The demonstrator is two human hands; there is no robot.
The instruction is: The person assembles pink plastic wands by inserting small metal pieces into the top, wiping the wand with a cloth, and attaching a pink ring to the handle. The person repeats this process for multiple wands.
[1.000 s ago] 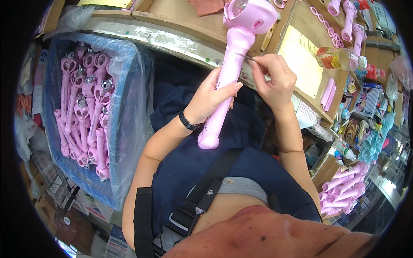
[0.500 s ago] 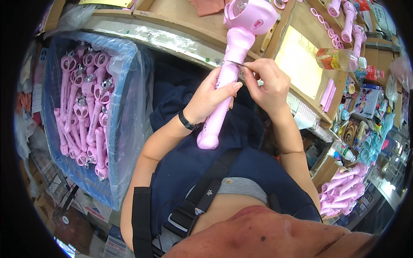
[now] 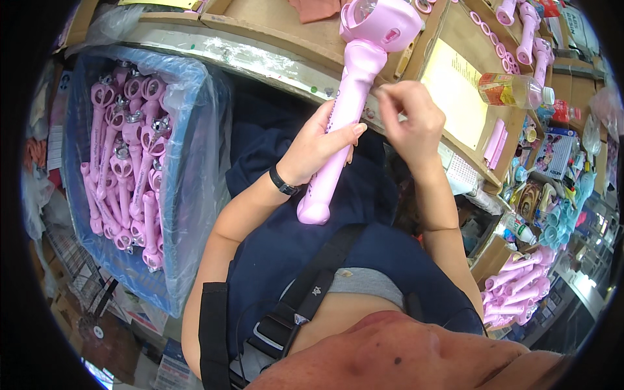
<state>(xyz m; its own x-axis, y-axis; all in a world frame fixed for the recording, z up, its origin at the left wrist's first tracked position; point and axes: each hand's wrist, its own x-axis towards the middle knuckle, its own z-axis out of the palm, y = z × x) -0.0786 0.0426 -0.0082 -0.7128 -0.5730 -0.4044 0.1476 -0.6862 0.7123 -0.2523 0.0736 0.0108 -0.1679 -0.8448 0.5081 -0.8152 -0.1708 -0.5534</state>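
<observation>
A pink plastic toy wand point(image 3: 348, 117) slants across my lap, with a wide round head at the top and a row of small dark marks along its handle. My left hand point(image 3: 323, 140) is wrapped round the middle of the handle, thumb on top. Just right of the wand, apart from it, my right hand point(image 3: 415, 123) is closed in a pinch. The thin dark pointed tool seen between its fingers earlier is now blurred or hidden by them. The wand's head overlaps the edge of the workbench point(image 3: 260, 62).
On my left stands a blue plastic-lined crate point(image 3: 170, 260) full of pink wands. A yellow sheet point(image 3: 453, 91) and a drink bottle point(image 3: 510, 90) lie on the bench to the right. More pink wand parts point(image 3: 520, 286) are heaped at the lower right.
My right hand has drawn back from the wand's handle, slightly to the right, taking the thin tool's tip off it. The left hand and wand have barely moved.
</observation>
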